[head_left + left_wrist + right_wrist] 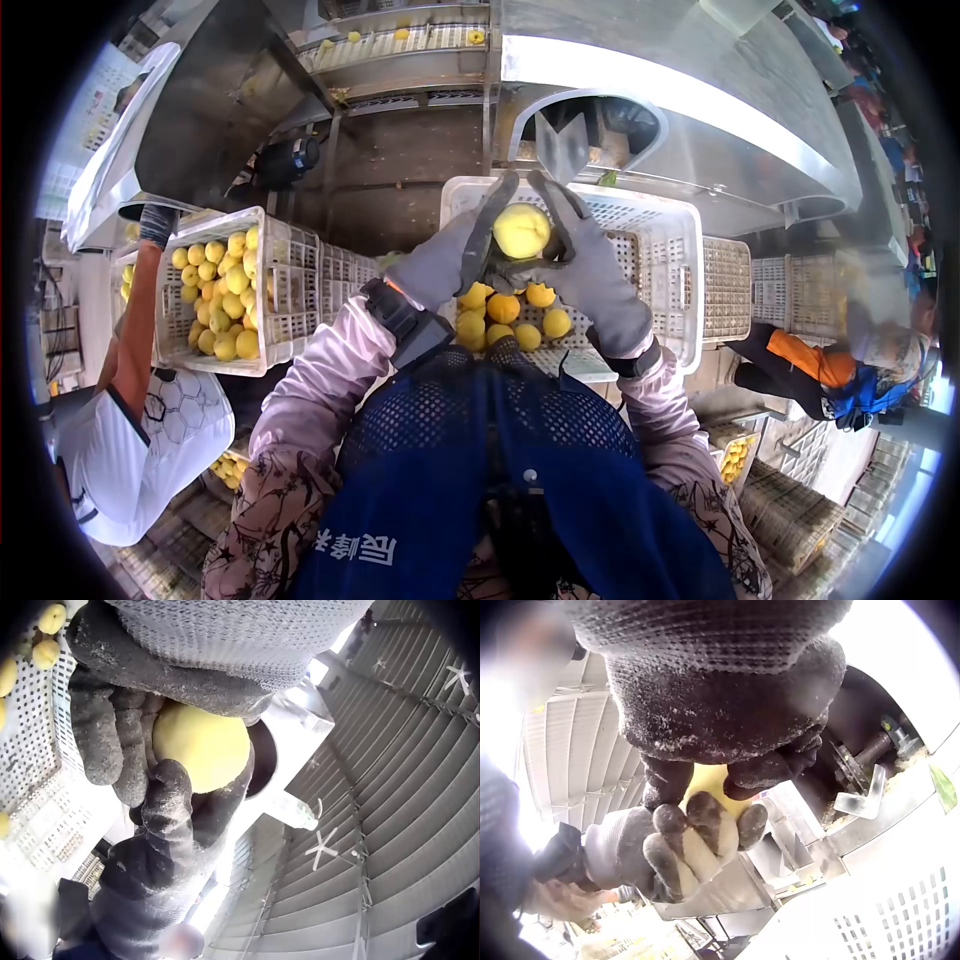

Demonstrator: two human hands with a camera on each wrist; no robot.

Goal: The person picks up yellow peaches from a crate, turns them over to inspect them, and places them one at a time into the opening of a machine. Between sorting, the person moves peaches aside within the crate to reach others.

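Both gloved hands grip a single yellow peach (521, 231) above a white crate. The left hand (447, 252) holds its left side and the right hand (592, 270) its right side, thumbs pointing forward. In the left wrist view, the fingers of both hands curl about the peach (201, 746), leaving much of its smooth skin showing. From the right wrist, only a small patch of the peach (711, 782) shows between the gloves. More yellow peaches (503, 309) lie in the crate below, near the body.
The white crate (684, 290) stands against a metal machine (690, 90) with a rounded opening. To the left, another crate (290, 290) is heaped with peaches, and another person's arm (130, 320) reaches toward the machine. A person in blue and orange (830, 375) is at right.
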